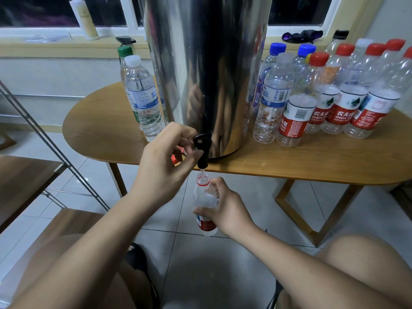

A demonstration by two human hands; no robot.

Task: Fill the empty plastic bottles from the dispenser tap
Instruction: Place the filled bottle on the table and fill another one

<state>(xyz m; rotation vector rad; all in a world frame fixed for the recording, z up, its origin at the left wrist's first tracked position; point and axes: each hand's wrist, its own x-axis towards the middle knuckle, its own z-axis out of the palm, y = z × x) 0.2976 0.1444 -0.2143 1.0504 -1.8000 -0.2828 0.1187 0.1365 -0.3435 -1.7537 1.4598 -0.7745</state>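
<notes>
A tall steel dispenser (207,63) stands on the wooden table (289,161). Its black tap (202,148) juts over the front edge. My left hand (165,166) pinches the tap's lever between thumb and fingers. Below the spout, my right hand (225,208) grips an uncapped red-labelled bottle (205,201) upright, its mouth right under the spout. A thin stream of water runs into it. A small red cap (174,159) lies on the table behind my left hand.
Two capped bottles (142,97) stand left of the dispenser. Several capped bottles with red, blue and white caps (334,92) crowd the table's right side. A metal rack (44,139) stands at the left. My knees are below, over the tiled floor.
</notes>
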